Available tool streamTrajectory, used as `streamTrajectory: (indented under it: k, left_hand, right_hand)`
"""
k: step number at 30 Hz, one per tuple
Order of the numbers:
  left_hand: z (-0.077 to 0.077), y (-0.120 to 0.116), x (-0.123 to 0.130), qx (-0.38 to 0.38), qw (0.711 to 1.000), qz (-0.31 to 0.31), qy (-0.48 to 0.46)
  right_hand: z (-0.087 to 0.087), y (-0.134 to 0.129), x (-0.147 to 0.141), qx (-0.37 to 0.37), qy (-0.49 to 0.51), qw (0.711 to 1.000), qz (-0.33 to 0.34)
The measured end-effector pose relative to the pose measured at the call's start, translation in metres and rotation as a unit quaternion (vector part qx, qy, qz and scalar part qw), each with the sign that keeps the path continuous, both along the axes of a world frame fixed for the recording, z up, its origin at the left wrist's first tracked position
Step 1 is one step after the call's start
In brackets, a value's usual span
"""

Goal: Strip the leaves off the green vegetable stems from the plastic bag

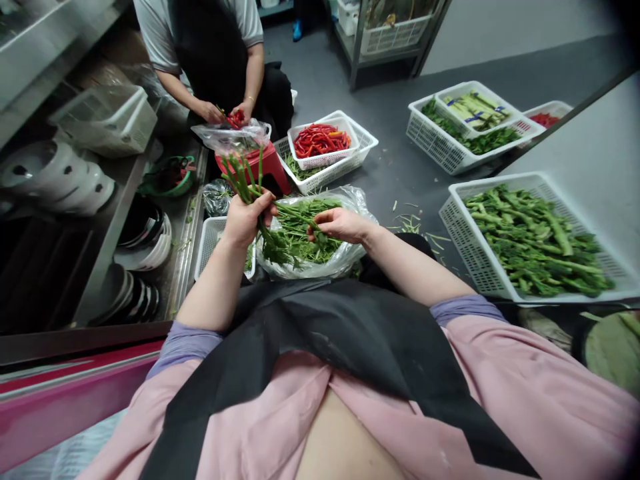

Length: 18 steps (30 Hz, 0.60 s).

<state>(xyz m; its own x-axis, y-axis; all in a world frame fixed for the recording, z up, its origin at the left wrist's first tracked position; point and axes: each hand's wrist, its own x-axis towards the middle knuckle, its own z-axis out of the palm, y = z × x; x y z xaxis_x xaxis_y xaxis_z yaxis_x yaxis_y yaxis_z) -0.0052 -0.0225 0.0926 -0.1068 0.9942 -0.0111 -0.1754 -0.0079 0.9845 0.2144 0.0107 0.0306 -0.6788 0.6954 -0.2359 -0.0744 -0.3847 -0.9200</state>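
My left hand (245,217) is closed round a bunch of leafy green stalks (243,175), their cut stems pointing up and away and the leaves hanging below the fist. To the right, my right hand (343,225) has its fingertips pinched together on a green sprig (320,237). Under both hands a clear plastic bag (357,200) lies wide, filled with thin green stems and leaves (305,230). A white basket (210,243) with some greens stands beside the bag, partly hidden by my left forearm.
Across from me a person (215,60) handles red chillies over a red stool (273,167). A basket of red chillies (323,140) sits beyond the bag. On the right stand baskets of green vegetables (540,240) and packed stalks (475,110). Shelves with bowls (145,233) line the left.
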Motion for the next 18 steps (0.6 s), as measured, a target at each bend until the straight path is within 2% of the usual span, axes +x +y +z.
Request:
streamTrajectory:
  k: [2, 4, 8, 10, 13, 15, 18]
  left_hand:
    - [0.005, -0.003, 0.001, -0.019, 0.999, 0.035, -0.007]
    - [0.011, -0.005, 0.000, -0.017, 0.997, 0.074, -0.019]
    - [0.036, -0.009, -0.011, 0.055, 0.986, 0.157, -0.034]
    - [0.048, -0.008, -0.019, 0.068, 0.982, 0.175, -0.031]
    - [0.058, -0.005, -0.030, 0.055, 0.979, 0.189, -0.046]
    - [0.061, -0.003, -0.036, 0.051, 0.976, 0.201, -0.072]
    - [0.065, -0.004, -0.044, 0.048, 0.971, 0.208, -0.109]
  right_hand:
    - [-0.002, 0.004, -0.003, 0.037, -0.025, 0.999, -0.008]
    - [-0.011, 0.011, -0.006, 0.060, -0.056, 0.996, -0.046]
    - [-0.044, 0.024, -0.005, 0.009, -0.110, 0.986, -0.125]
    - [-0.060, 0.026, -0.005, 0.006, -0.147, 0.980, -0.135]
    - [-0.080, 0.024, -0.005, 0.080, -0.263, 0.949, -0.151]
    - [-0.089, 0.022, -0.005, 0.116, -0.325, 0.926, -0.154]
    - [-0.094, 0.017, -0.004, 0.129, -0.358, 0.916, -0.126]
